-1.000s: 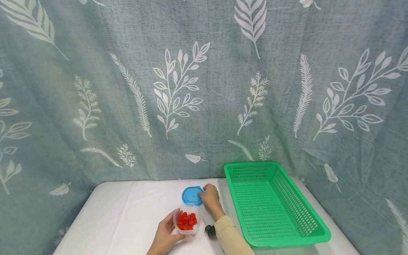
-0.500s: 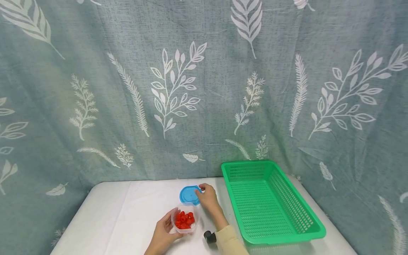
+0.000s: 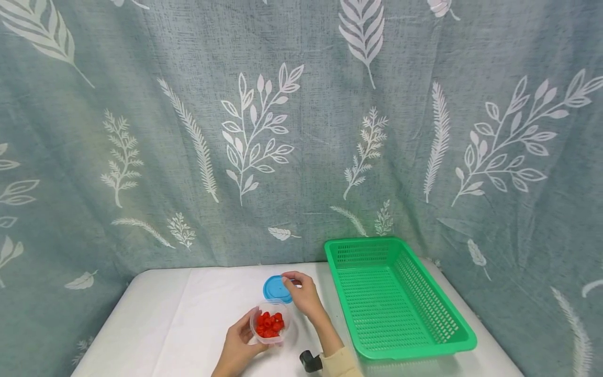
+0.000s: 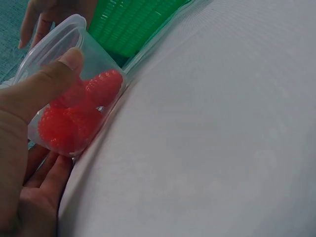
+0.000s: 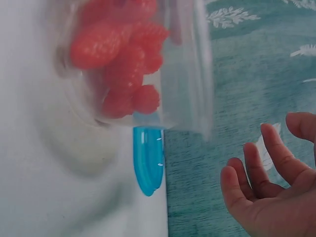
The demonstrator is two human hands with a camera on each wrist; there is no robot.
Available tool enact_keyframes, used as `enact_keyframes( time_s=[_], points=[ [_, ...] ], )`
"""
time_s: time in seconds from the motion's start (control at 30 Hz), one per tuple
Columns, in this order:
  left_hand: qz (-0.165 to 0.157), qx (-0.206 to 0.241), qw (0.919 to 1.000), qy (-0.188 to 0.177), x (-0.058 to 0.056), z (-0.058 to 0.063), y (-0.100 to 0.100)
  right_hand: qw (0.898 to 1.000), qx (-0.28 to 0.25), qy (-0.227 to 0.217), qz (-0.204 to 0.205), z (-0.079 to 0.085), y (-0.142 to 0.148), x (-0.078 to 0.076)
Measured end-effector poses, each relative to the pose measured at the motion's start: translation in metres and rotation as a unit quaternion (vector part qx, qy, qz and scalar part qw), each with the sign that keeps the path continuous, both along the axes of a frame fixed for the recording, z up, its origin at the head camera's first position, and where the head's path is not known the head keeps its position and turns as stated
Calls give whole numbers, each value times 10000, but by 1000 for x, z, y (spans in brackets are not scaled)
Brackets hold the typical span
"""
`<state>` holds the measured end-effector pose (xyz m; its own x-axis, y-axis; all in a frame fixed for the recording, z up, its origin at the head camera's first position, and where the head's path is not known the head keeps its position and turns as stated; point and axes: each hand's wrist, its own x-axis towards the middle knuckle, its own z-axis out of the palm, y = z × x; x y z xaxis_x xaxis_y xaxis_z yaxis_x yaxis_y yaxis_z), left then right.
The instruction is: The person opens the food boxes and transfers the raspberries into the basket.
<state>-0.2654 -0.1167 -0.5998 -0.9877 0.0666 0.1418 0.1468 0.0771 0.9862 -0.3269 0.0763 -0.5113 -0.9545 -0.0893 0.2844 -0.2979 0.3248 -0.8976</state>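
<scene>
My left hand (image 3: 237,343) grips a clear plastic tub (image 4: 101,57) at the middle front of the table, thumb on its near wall and fingers around the other side. Red raspberries (image 3: 268,325) fill its lower part, and no cover is on it. Just behind the tub, a blue lid (image 3: 275,289) lies flat on the white cloth. My right hand (image 3: 305,297) hovers by the lid's right side, fingers loosely bent. In the right wrist view that hand (image 5: 276,187) holds nothing and is apart from the tub.
A large green perforated basket (image 3: 350,314) stands on the table to the right of my right arm. White cloth (image 3: 198,314) covers the table. Behind it hangs a grey-green leaf-patterned curtain (image 3: 198,68). A black wrist camera (image 3: 310,361) sits at the right cuff.
My right hand has drawn back and up off the lid's right edge, its fingers now over empty air nearby. The left hand keeps its grip on the tub. The view has shifted slightly.
</scene>
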Motion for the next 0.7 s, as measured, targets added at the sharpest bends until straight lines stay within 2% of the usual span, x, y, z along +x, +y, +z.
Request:
enact_keyframes(
  time_s=[0.17, 0.4, 0.7],
  points=[
    [108, -94, 9999, 8, 0, 1, -1, 9995, -46, -52, 303, 5, 1, 11],
    [122, 0, 9999, 28, 0, 0, 0, 9981, 72, -178, 593, 0, 3, 18],
    [39, 95, 9999, 75, 2, -3, -1, 9924, 233, -549, 1077, -4, 6, 28]
  ],
)
